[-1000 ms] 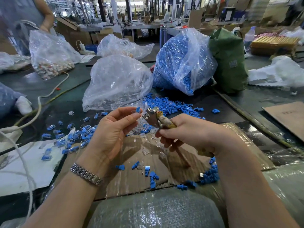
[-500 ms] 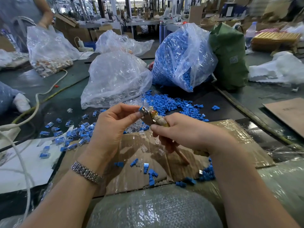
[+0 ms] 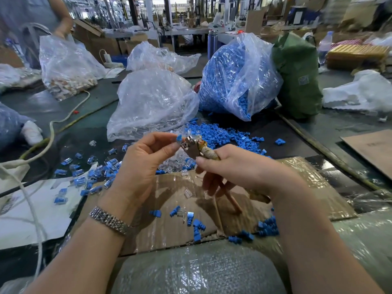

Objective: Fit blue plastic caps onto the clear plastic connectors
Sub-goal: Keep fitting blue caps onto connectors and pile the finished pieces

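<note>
My left hand (image 3: 144, 164) pinches a small blue cap (image 3: 179, 137) between thumb and fingertips, right against the metal head of a hand tool (image 3: 192, 146). My right hand (image 3: 239, 168) grips that tool by its tape-wrapped handle, with the wooden handles sticking down under the palm. A clear connector (image 3: 196, 138) seems to sit on the tool's head, partly hidden. Loose blue caps (image 3: 220, 134) and clear connectors (image 3: 176, 161) lie heaped just beyond the hands. Capped pieces (image 3: 93, 177) are scattered at the left.
A clear bag of connectors (image 3: 152, 102) and a bag full of blue caps (image 3: 235, 77) stand behind the piles, a green sack (image 3: 297, 77) to their right. Taped cardboard (image 3: 169, 209) lies under my hands. Cables (image 3: 51, 132) run at left. Another person handles a bag (image 3: 63, 62) far left.
My left hand has brought the blue cap from slightly apart up against the tool's head. Both hands rose a little and the view shifted slightly.
</note>
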Available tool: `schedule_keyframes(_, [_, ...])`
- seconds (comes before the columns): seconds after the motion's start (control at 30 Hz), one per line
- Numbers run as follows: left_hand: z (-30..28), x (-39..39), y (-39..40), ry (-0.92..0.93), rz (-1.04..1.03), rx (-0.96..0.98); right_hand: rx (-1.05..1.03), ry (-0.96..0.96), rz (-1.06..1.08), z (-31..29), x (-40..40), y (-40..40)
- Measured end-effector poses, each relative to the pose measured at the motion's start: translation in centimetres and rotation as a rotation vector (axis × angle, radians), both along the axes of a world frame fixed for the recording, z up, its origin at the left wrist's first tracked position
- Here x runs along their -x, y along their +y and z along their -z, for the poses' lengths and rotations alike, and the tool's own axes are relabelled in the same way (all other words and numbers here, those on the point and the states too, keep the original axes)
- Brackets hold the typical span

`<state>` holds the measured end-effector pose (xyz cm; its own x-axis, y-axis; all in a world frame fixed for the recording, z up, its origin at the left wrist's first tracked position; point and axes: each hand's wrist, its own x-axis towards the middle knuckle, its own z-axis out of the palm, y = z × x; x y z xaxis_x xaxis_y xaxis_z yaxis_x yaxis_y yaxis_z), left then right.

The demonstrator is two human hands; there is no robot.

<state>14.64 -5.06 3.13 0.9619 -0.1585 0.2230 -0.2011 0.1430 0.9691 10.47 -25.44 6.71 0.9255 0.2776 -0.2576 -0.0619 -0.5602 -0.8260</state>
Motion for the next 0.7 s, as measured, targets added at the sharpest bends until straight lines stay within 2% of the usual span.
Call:
schedule_keyframes(0.17, [-0.09,0.0,-0.05,-0.044,0.051,-0.03,0.026,0.02,-0.055,-0.19,-0.16,-0.27])
schedule_keyframes(0.3, [-0.17,0.17,-0.02,-0.099,0.021,-0.143,0.043,0.004,-0.059,0.05,-0.27,-0.27])
schedule_keyframes(0.7, [-0.06,0.75,-0.51,-0.153,-0.042,-0.242,0.069,-0.07,0.01,0.73,-0.15,0.31])
